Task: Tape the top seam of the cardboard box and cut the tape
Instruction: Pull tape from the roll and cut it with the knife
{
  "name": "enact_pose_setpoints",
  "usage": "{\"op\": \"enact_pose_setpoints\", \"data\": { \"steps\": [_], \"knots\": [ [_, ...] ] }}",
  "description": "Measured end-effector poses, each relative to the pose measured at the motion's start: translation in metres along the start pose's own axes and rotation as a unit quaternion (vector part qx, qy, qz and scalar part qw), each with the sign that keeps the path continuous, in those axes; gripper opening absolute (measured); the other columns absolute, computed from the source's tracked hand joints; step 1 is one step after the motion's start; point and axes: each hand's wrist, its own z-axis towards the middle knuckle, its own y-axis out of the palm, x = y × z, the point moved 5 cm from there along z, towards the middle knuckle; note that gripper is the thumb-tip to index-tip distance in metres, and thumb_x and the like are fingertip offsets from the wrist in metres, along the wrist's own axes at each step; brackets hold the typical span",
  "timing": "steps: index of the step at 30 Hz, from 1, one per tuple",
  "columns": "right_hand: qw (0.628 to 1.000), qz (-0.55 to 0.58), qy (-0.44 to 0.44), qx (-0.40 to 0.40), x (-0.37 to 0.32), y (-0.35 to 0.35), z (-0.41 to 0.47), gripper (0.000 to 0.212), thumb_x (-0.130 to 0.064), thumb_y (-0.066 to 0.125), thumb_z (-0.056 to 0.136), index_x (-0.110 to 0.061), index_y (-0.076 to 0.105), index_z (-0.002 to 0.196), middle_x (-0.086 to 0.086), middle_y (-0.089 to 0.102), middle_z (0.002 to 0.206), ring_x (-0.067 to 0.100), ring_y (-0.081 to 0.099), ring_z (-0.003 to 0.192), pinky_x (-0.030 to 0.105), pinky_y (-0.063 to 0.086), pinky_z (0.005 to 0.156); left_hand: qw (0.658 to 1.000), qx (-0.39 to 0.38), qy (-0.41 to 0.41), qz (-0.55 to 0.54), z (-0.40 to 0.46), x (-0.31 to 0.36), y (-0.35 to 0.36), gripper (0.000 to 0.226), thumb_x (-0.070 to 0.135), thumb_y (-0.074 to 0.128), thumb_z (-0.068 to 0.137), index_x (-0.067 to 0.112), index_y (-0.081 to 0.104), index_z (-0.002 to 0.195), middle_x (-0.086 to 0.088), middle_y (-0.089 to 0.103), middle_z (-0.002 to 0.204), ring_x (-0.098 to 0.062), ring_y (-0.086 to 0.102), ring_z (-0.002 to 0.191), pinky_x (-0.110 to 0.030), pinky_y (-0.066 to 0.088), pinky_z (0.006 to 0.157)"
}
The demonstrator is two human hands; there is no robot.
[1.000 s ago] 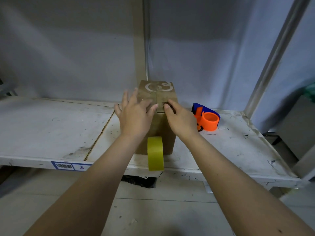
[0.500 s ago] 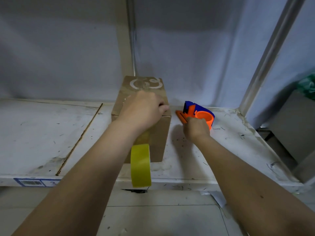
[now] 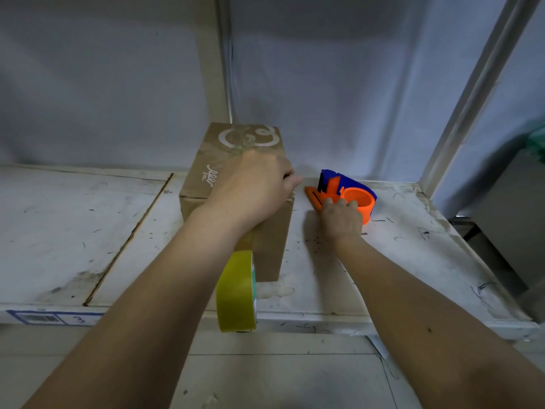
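A tall brown cardboard box [image 3: 206, 172] with white swirls printed on its top stands on the white shelf [image 3: 88, 231]. My left hand [image 3: 253, 187] presses down on the near right part of the box top, fingers curled over the right edge. A yellow tape roll [image 3: 236, 293] hangs in front of the box by a strip running up under my left wrist. To the right of the box sits an orange and blue tape cutter [image 3: 351, 193]. My right hand [image 3: 340, 219] lies on its near side, fingers closed around the orange body.
The white shelf is scuffed, with a seam [image 3: 129, 240] running across its left part and a barcode label [image 3: 47, 317] on the front edge. Grey sheeting hangs behind. A metal post [image 3: 466, 107] rises at the right, and a grey cabinet [image 3: 507, 219] stands beyond it.
A second ago both hands were on the box top. My right hand has left the box, reached right and closed on the tape cutter. My left hand has stayed pressing on the box.
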Motion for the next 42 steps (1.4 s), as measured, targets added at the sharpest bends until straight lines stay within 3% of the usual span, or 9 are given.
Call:
{"op": "enact_pose_setpoints", "data": {
  "steps": [4,14,17,19,22,24,31,39,42],
  "knots": [
    [0.991,0.13,0.038,-0.001,0.004,0.001,-0.006,0.025,-0.012,0.05,0.095,-0.004,0.045,0.118,0.02,0.054,0.115,0.035,0.06,0.101,0.039,0.051,0.076,1.0,-0.001,-0.006,-0.006,0.0,0.0,0.001,0.037,0.042,0.044,0.097,0.018,0.066,0.078,0.002,0.064,0.077,-0.019,0.06,0.076,-0.042,0.054,0.073],
    [0.973,0.202,0.063,-0.091,-0.004,-0.01,-0.029,0.035,-0.013,0.044,0.097,-0.004,0.047,0.131,0.019,0.059,0.122,0.033,0.06,0.106,0.036,0.046,0.076,1.0,0.002,-0.019,0.003,-0.015,-0.002,0.001,0.038,0.043,0.041,0.097,0.019,0.07,0.092,0.0,0.071,0.088,-0.023,0.063,0.086,-0.043,0.054,0.076],
    [0.94,0.305,0.098,-0.119,0.001,-0.017,-0.041,0.031,-0.01,0.038,0.098,0.0,0.057,0.121,0.019,0.061,0.122,0.035,0.061,0.104,0.032,0.039,0.07,1.0,0.006,-0.026,-0.004,-0.022,0.003,0.0,0.038,0.041,0.041,0.097,0.018,0.071,0.097,-0.001,0.072,0.096,-0.024,0.065,0.091,-0.044,0.054,0.079],
    [0.861,0.468,0.17,-0.106,0.008,-0.019,-0.051,0.027,-0.003,0.038,0.092,-0.001,0.06,0.108,0.022,0.065,0.116,0.029,0.06,0.072,0.03,0.036,0.057,0.999,0.012,-0.032,-0.012,-0.029,0.005,-0.001,0.037,0.038,0.042,0.097,0.016,0.071,0.102,-0.003,0.072,0.101,-0.025,0.065,0.095,-0.044,0.053,0.082],
    [0.57,0.773,0.261,-0.099,0.01,-0.024,-0.078,0.021,-0.001,0.045,0.089,-0.007,0.053,0.108,0.015,0.064,0.099,0.019,0.058,0.068,0.025,0.046,0.054,0.998,0.032,-0.047,-0.034,-0.041,0.007,-0.004,0.035,0.031,0.042,0.098,0.013,0.071,0.104,-0.006,0.072,0.104,-0.03,0.064,0.099,-0.044,0.052,0.085],
    [0.452,0.854,0.231,-0.116,0.005,-0.041,-0.101,0.022,0.001,0.051,0.091,-0.001,0.052,0.113,0.015,0.061,0.091,0.021,0.064,0.077,0.027,0.057,0.063,0.996,0.044,-0.061,-0.043,-0.05,0.008,-0.006,0.034,0.026,0.042,0.098,0.01,0.071,0.103,-0.011,0.072,0.104,-0.034,0.064,0.099,-0.044,0.052,0.084],
    [0.482,0.859,0.056,-0.165,-0.009,-0.092,-0.152,0.022,0.007,0.043,0.095,-0.007,0.054,0.108,0.013,0.061,0.099,0.024,0.063,0.086,0.046,0.054,0.086,0.994,0.062,-0.086,-0.032,-0.075,0.001,-0.016,0.032,0.024,0.044,0.096,0.012,0.068,0.113,-0.009,0.07,0.112,-0.034,0.062,0.105,-0.042,0.051,0.088],
    [0.546,0.829,-0.025,-0.12,-0.028,-0.123,-0.184,0.016,-0.012,0.041,0.101,-0.008,0.055,0.109,0.009,0.061,0.083,0.014,0.056,0.068,0.027,0.053,0.066,0.992,0.041,-0.1,-0.066,-0.089,-0.001,-0.023,0.032,0.018,0.042,0.097,0.01,0.066,0.118,-0.011,0.064,0.128,-0.031,0.057,0.119,-0.04,0.047,0.099],
    [0.59,0.802,-0.013,-0.096,-0.033,-0.123,-0.191,0.018,-0.023,0.042,0.102,-0.012,0.057,0.105,0.006,0.06,0.075,0.011,0.052,0.059,0.024,0.048,0.059,0.99,0.032,-0.112,-0.077,-0.089,-0.002,-0.024,0.033,0.02,0.039,0.099,0.01,0.067,0.114,-0.01,0.066,0.123,-0.028,0.06,0.112,-0.037,0.048,0.091]
  ]
}}
